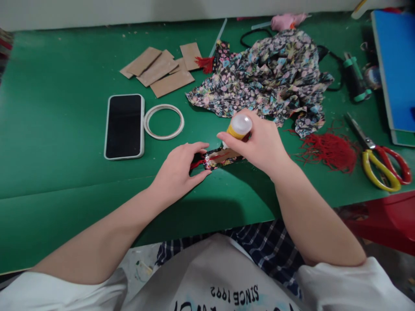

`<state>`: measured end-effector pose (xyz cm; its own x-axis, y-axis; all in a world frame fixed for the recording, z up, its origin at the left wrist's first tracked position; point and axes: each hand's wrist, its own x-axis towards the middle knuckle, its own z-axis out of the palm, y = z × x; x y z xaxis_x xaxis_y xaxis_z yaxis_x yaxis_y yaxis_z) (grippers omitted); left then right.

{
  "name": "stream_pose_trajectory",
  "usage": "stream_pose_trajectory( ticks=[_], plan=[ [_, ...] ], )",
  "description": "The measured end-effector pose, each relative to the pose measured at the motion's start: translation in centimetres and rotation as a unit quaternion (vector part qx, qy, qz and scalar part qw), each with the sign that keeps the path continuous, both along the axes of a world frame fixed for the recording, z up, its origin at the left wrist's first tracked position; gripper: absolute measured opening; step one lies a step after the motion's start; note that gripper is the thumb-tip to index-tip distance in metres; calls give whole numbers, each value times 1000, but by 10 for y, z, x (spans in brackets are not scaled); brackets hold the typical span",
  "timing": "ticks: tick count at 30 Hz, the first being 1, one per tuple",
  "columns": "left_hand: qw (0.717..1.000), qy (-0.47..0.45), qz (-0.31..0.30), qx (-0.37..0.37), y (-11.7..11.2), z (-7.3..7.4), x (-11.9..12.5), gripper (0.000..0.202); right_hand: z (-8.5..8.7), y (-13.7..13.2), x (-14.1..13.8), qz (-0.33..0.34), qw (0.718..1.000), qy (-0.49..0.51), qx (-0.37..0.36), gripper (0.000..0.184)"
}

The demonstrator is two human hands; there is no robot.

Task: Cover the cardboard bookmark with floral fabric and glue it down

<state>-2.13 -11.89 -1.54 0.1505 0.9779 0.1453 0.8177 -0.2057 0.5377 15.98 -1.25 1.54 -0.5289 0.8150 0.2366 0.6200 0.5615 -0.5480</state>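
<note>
My right hand [259,140] is wrapped round a glue bottle [240,125] with a clear rounded end and a yellow band. The bottle is tipped nozzle down over a small cardboard strip [227,154] edged with dark floral fabric. A red cord runs along the strip and out past its left end. With thumb and fingers on either side of that left end, my left hand [181,168] steadies the strip on the green table [81,181]. The strip's right end is hidden under my right hand.
Left lie a phone [125,126] and a tape roll [164,137]. Behind are cardboard pieces [171,84] and crumpled floral fabric [269,77] with a red tassel [205,65]. Right are red threads [330,151], scissors [369,142], a green-black tool [355,77] and a blue folder [397,73].
</note>
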Motion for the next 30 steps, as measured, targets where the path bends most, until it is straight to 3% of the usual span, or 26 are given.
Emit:
stream_pose_trajectory(
  ticks=[30],
  plan=[
    [1000,10,0,2,0,-1,-1,51,2,1,5,8,1000,-20,9,38]
  ],
)
